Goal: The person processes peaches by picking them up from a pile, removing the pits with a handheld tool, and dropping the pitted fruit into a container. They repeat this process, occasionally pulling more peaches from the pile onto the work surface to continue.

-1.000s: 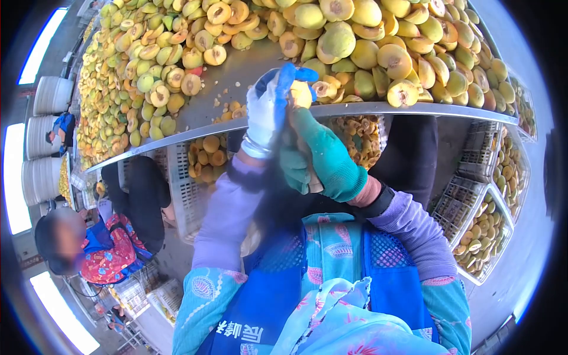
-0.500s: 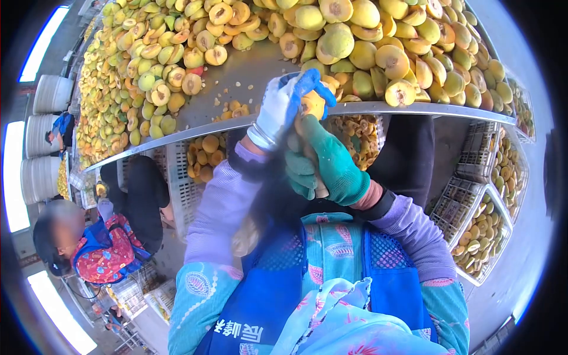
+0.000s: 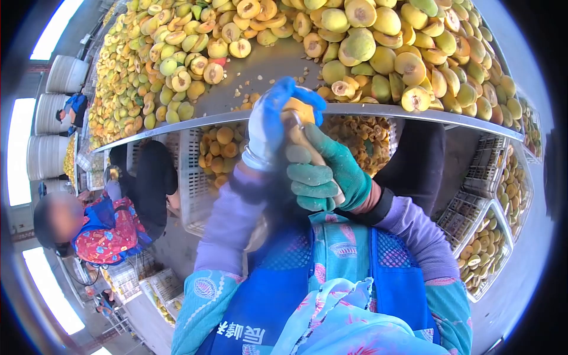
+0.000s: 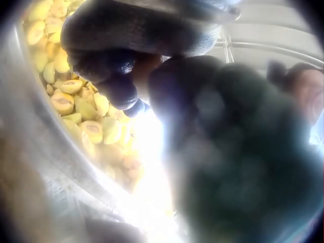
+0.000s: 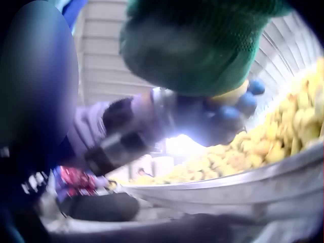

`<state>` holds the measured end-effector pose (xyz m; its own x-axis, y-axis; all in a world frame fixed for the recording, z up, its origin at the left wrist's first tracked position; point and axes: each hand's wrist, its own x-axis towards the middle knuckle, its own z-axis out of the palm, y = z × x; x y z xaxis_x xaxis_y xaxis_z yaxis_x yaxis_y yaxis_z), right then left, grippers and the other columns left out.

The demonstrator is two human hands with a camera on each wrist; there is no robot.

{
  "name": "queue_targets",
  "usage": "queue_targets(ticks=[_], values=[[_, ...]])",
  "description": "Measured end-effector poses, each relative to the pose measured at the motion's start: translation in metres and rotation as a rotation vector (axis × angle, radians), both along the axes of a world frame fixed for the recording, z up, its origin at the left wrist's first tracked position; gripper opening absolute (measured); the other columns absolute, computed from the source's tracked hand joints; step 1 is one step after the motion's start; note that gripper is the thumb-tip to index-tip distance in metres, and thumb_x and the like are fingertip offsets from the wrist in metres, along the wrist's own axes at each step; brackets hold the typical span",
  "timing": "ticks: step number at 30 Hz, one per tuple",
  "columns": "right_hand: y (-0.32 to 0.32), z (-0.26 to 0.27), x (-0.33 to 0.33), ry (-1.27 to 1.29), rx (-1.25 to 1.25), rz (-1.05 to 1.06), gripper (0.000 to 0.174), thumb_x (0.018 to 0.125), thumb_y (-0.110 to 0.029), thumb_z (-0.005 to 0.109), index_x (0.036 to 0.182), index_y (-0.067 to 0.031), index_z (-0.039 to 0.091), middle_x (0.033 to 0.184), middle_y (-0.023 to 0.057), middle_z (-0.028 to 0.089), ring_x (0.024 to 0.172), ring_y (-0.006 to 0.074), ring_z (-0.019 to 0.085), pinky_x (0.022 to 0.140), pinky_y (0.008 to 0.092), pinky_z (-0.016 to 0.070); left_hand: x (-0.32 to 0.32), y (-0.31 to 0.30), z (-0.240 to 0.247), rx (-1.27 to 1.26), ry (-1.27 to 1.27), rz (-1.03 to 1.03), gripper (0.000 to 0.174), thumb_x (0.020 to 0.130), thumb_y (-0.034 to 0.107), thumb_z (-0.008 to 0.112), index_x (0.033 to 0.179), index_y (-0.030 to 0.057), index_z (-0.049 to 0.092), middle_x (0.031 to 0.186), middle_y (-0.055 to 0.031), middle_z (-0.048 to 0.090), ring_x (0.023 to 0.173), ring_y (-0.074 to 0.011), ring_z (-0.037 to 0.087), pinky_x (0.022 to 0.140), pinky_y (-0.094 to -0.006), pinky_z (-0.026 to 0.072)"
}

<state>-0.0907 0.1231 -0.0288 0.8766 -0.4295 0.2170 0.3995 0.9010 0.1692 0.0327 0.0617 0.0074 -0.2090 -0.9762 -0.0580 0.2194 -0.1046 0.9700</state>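
Note:
In the head view, my left hand, in a white glove with blue fingers, grips a yellow peach piece just over the table's near edge. My right hand, in a green glove, has its fingers wrapped round a tool with a pale handle and a metal end. That metal end meets the peach's near side, partly hidden by the gloves. The right wrist view shows blue fingertips round the fruit below the green glove. Dark, blurred gloves fill much of the left wrist view.
Cut peaches lie heaped across the metal table, which has a raised rim. Below the rim stand crates of fruit, one at left and others at right. Another person sits at the left.
Both hands have come slightly nearer my body and leftward along the rim, still together on the peach. More of the tool's handle shows now. The head view has shifted a little.

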Motion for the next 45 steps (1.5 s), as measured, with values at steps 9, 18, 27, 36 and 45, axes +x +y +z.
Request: queue_targets(ticks=[9,18,27,36,45], values=[[0.001,0.014,-0.025,0.517,-0.233,-0.009,0.042,0.094,-0.055,0.047,0.089,-0.0143,0.052,0.055,0.0011,0.045,0.043,0.0137,0.043,0.041,0.0293,0.0355,0.016,-0.001,-0.005,-0.136,-0.243,-0.214,0.035,0.096,0.028,0.047,0.089,-0.0006,0.067,0.084,-0.0116,0.066,0.075,-0.0181,0.063,0.073,-0.0317,0.0501],[0.008,0.047,-0.025,1.069,-0.461,-0.22,0.039,0.095,-0.049,0.049,0.092,-0.0106,0.055,0.059,0.0011,0.052,0.042,0.012,0.048,0.038,0.0263,0.0374,0.01,0.008,-0.07,-0.277,-0.009,0.11,0.036,0.097,0.029,0.049,0.106,-0.0044,0.06,0.091,-0.0099,0.066,0.077,-0.0162,0.063,0.069,-0.0289,0.0516],[-0.002,0.066,0.034,0.91,-0.23,-0.162,0.038,0.098,-0.049,0.044,0.089,-0.0123,0.05,0.054,-0.0017,0.041,0.04,0.0107,0.039,0.038,0.0262,0.0339,0.048,-0.012,-0.009,-0.374,-0.084,-0.176,0.03,0.095,0.029,0.048,0.092,0.004,0.063,0.084,-0.0086,0.067,0.073,-0.0229,0.063,0.072,-0.0333,0.0488],[-0.017,0.057,0.074,0.759,-0.192,-0.179,0.039,0.097,-0.053,0.04,0.084,-0.0177,0.049,0.051,-0.0077,0.029,0.038,0.0077,0.028,0.034,0.0251,0.0243,0.08,-0.027,0.019,-0.349,-0.051,-0.173,0.061,0.095,0.052,0.041,0.084,-0.0043,0.063,0.076,-0.0132,0.066,0.065,-0.0197,0.062,0.065,-0.0314,0.0502],[-0.01,0.026,0.069,0.165,-0.056,0.032,0.041,0.1,-0.051,0.034,0.086,-0.0161,0.05,0.056,-0.0066,0.032,0.044,0.0096,0.03,0.042,0.0253,0.0273,0.076,0.006,-0.006,0.175,0.469,-0.029,0.035,0.089,0.036,0.055,0.089,0.0024,0.064,0.074,-0.0068,0.066,0.068,-0.0158,0.062,0.063,-0.0317,0.0502]])
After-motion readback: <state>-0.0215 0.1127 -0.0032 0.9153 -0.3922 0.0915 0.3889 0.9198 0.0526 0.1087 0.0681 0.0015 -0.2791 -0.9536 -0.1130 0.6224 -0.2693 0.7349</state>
